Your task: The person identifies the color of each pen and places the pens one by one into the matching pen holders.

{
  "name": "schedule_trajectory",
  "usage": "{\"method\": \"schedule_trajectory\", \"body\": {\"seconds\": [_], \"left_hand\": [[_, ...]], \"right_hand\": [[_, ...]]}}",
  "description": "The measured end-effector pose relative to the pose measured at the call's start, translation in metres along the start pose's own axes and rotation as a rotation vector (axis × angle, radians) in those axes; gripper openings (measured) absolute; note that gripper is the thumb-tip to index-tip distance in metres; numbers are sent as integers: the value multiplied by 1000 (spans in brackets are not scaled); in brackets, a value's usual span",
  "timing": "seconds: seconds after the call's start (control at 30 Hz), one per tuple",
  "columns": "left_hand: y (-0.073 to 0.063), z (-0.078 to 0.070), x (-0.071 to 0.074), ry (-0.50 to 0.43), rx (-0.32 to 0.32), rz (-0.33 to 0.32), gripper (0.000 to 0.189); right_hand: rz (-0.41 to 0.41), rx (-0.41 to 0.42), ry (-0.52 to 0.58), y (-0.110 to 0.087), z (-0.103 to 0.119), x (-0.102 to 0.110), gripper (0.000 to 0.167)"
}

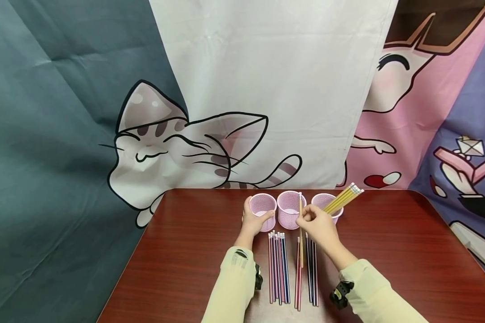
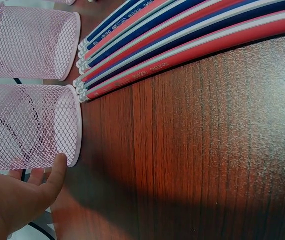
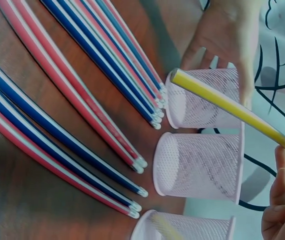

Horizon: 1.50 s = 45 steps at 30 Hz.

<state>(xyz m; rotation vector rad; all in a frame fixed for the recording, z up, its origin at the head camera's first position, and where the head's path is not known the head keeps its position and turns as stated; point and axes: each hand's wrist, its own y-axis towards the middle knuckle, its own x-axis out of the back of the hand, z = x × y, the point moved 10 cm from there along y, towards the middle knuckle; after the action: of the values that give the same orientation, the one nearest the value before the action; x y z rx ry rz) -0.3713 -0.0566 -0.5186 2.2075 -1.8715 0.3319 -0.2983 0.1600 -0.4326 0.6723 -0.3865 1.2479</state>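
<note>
My left hand (image 1: 251, 223) holds the left pink mesh pencil cup (image 1: 268, 224), thumb along its near side and the other fingers around its far left side. My right hand (image 1: 319, 228) pinches a single yellow pencil (image 3: 217, 103) by its upper part, upright in front of the middle mesh cup (image 1: 286, 218). Several yellow pencils (image 1: 342, 198) lean to the right in the right mesh cup (image 1: 321, 198), which my right hand partly hides. In the left wrist view, the left thumb (image 2: 57, 172) lies against the left cup near its base.
Striped blue and red pencils (image 1: 279, 269) lie side by side in front of the left cup. Red striped pencils (image 1: 297, 282) and a blue and red group (image 1: 313, 273) lie to their right. Behind the brown table (image 1: 186, 269) hangs a cartoon-printed cloth (image 1: 287, 89).
</note>
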Motion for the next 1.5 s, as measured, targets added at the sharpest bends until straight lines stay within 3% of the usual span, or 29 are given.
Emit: {"method": "schedule_trajectory", "body": {"seconds": [0.83,1.13,1.5], "left_hand": [[1,1,-1,4,6,0,92],[0,0,-1,0,0,4,93],[1,0,-1,-4,-16,7,92]], "right_hand": [[-84,31,125,35,14,47,12],[-116,33,117,46,15,69,16],[-207,-34,107,57,4,102,19]]}}
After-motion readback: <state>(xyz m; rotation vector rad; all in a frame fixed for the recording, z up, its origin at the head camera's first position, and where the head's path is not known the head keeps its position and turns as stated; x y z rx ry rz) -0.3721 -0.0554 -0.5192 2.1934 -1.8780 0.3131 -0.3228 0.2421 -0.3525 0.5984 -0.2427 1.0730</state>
